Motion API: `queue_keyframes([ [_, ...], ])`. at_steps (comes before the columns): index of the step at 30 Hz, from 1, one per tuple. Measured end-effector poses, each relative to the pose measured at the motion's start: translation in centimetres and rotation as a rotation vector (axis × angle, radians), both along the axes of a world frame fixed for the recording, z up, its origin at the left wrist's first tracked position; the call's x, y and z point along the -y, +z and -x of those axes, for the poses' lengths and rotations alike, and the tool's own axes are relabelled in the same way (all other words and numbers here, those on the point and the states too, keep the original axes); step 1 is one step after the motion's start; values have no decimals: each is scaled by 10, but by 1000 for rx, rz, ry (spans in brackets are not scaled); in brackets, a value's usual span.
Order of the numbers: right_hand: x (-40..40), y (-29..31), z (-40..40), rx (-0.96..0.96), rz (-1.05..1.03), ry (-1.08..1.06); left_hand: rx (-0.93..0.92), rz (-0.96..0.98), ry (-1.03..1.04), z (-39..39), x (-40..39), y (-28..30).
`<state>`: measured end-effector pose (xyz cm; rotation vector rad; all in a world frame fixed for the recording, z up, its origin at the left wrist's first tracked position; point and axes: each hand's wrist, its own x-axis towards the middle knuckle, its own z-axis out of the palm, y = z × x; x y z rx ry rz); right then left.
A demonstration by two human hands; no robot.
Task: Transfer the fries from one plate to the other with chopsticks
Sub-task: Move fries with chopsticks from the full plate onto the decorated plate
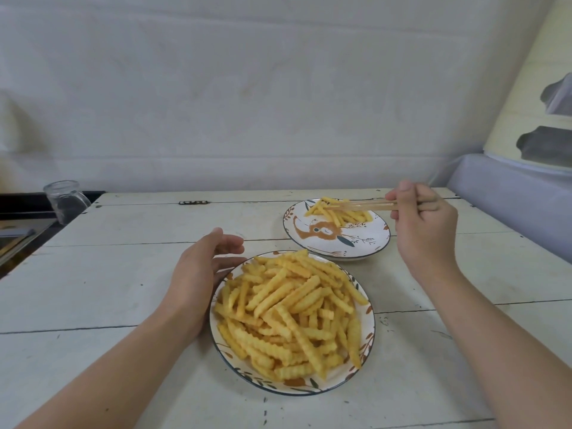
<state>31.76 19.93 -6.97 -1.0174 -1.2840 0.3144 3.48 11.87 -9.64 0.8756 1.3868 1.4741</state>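
A near plate (370, 320) holds a big heap of crinkle-cut fries (291, 311). Behind it to the right, a far plate (365, 243) with a brown animal picture carries a small pile of fries (339, 212) at its back. My right hand (424, 224) grips wooden chopsticks (359, 206), whose tips reach left over that small pile. Whether the tips pinch a fry I cannot tell. My left hand (201, 270) rests on the table against the near plate's left rim, fingers relaxed and holding nothing.
The plates stand on a white wooden plank table (123, 274). A clear glass jar (63, 201) stands at the table's far left corner beside a dark sunken area. A white wall rises behind, and a bluish covered surface (510, 205) borders the right edge.
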Motion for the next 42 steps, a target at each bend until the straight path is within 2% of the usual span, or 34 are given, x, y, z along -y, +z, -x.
queue_keyframes([
  [5,-5,-11,6,133,0,51,-4,-5,-1,1,-1,-1],
  [9,-10,-14,7,154,40,73,-3,-18,-3,2,-2,-3],
  [11,-11,-10,6,32,45,78,-3,-22,-4,2,-2,-3],
  [17,6,28,-9,-550,56,233,11,-18,-7,2,-1,-3],
  [20,11,38,-16,-693,83,362,13,-20,-9,2,-2,-3],
  [26,14,41,-18,-647,147,471,14,-17,-11,2,-2,-2],
  [31,16,34,-2,-521,215,491,5,-15,-12,2,-2,-3],
  [42,13,30,-5,-488,316,546,6,-6,-1,3,-3,-3],
])
